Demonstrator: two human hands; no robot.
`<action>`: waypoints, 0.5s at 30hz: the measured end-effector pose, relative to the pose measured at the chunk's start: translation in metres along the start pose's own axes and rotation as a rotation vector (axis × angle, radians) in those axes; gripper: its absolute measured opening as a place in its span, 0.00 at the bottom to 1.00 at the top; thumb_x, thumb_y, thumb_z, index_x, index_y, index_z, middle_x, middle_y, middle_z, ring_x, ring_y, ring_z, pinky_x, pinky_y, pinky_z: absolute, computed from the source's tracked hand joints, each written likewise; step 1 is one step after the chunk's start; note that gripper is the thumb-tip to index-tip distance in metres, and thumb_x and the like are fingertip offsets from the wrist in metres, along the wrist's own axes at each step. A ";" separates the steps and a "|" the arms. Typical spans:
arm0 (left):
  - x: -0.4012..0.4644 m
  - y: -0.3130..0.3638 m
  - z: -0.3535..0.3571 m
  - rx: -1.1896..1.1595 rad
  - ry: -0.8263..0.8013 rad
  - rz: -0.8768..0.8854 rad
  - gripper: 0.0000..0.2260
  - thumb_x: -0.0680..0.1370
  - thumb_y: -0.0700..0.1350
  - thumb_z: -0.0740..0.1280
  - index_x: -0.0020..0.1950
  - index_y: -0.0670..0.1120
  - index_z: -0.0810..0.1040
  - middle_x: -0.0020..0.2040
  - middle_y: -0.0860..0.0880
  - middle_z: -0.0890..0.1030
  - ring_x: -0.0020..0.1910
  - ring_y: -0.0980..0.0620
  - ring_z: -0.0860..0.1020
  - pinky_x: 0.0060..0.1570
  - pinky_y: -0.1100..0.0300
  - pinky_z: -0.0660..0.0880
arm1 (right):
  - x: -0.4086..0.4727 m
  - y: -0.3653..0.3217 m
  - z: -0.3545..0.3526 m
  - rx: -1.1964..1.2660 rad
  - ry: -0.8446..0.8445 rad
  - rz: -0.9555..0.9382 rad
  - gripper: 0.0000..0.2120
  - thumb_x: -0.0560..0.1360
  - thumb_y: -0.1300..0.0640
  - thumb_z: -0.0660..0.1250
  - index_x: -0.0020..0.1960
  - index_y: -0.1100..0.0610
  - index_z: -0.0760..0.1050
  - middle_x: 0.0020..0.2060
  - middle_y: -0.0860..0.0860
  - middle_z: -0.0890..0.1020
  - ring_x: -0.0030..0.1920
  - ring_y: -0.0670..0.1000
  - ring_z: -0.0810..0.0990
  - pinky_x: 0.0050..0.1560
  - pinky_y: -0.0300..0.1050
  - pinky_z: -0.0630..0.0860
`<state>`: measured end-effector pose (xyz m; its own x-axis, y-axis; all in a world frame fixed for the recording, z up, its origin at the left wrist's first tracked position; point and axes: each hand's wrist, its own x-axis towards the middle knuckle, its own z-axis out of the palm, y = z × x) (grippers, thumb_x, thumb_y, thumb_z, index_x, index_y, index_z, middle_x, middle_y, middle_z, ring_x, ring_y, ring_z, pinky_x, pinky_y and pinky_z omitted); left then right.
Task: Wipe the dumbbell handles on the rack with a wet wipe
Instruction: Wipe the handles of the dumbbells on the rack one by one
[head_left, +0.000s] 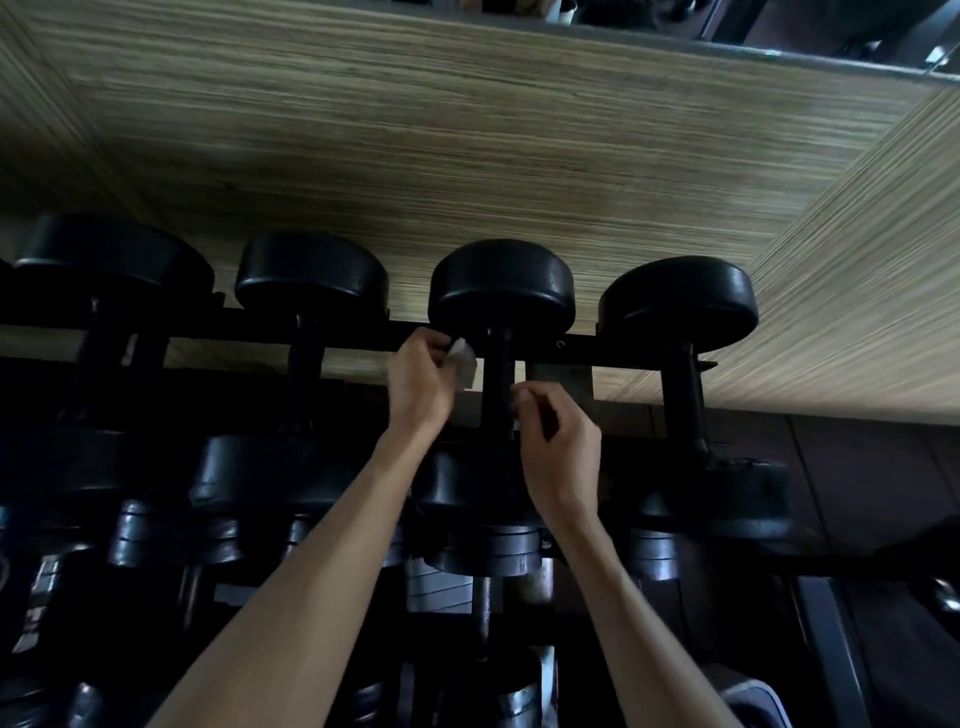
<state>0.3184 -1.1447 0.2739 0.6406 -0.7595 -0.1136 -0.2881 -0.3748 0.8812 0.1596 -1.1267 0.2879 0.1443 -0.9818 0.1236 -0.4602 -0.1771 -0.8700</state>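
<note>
A white wet wipe (464, 359) shows just above the centre of the frame, bunched in the fingers of the left hand (420, 383), which pinches it beside the dark handle (497, 387) of a black dumbbell (501, 291) on the top tier of the rack (363, 332). A second sliver of white (516, 410) shows on the handle's right side at the fingertips of the right hand (558, 449), whose fingers are curled as if pinching it; whether this is the other end of the same wipe passing behind the handle cannot be told. The two hands sit on either side of the handle, the left slightly higher in the frame than the right, with both bare forearms reaching in from the lower edge. The dumbbell stands third from the left in a row of four black round-headed dumbbells across the middle of the frame, its far head near the wall and its near head (467, 480) partly hidden behind the wrists. The rack's black crossbar runs from side to side under the far heads. Below, in the dim lower half of the frame, further tiers hold more dumbbells, some with plate-stacked metal heads (488, 553). A wood-grain wall panel (415, 130) fills the upper half of the frame and turns a corner at upper right, and dark floor tiles (857, 467) lie at right.
</note>
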 end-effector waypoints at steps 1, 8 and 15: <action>0.004 0.001 0.008 0.035 -0.028 -0.019 0.05 0.79 0.46 0.70 0.48 0.45 0.79 0.38 0.54 0.79 0.36 0.59 0.76 0.33 0.75 0.70 | 0.001 0.001 0.000 0.000 0.004 0.007 0.07 0.81 0.57 0.65 0.50 0.53 0.82 0.38 0.41 0.83 0.40 0.41 0.82 0.39 0.32 0.75; 0.013 -0.012 0.034 -0.350 -0.213 -0.377 0.10 0.79 0.44 0.69 0.38 0.47 0.82 0.35 0.48 0.81 0.36 0.51 0.78 0.43 0.58 0.76 | 0.000 0.000 -0.002 0.013 0.031 -0.008 0.07 0.80 0.62 0.65 0.45 0.56 0.80 0.34 0.45 0.82 0.35 0.46 0.80 0.34 0.34 0.73; 0.003 -0.016 0.015 -0.177 -0.370 -0.283 0.10 0.79 0.37 0.66 0.39 0.42 0.83 0.36 0.42 0.81 0.37 0.48 0.79 0.45 0.51 0.80 | 0.001 0.002 -0.001 0.014 0.031 0.042 0.07 0.79 0.61 0.65 0.45 0.55 0.80 0.33 0.47 0.82 0.33 0.47 0.80 0.33 0.43 0.76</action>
<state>0.3145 -1.1487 0.2525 0.3711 -0.7908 -0.4868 0.0061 -0.5221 0.8529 0.1575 -1.1277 0.2870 0.0974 -0.9901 0.1015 -0.4527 -0.1349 -0.8814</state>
